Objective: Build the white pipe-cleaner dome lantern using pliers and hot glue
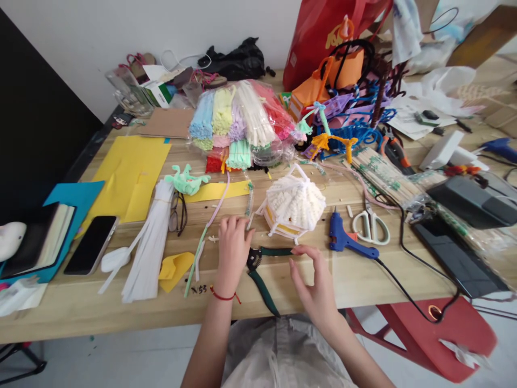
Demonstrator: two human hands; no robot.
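Note:
My left hand [234, 245] rests on the table with its fingers bent down and close together. By its thumb and index fingertip is a short white strip [251, 221]; whether it is pinched is unclear. Beside that hand lie spread pruning shears [264, 288] with dark green handles. My right hand [314, 277] is half open, thumb and index finger apart, the index fingertip at the end of the upper handle. Just beyond stands a small white fuzzy lantern-like frame [294, 202] with a yellow band. A green and lilac pipe cleaner [202, 237] lies left of my left hand.
A blue glue gun [347, 240] and white scissors [371, 226] lie to the right, a cable running over the table edge. White strips [149, 248], glasses [177, 213] and a phone [92, 245] are left. Bagged pipe cleaners [242, 118] lie behind. A red stool [440, 334] stands below.

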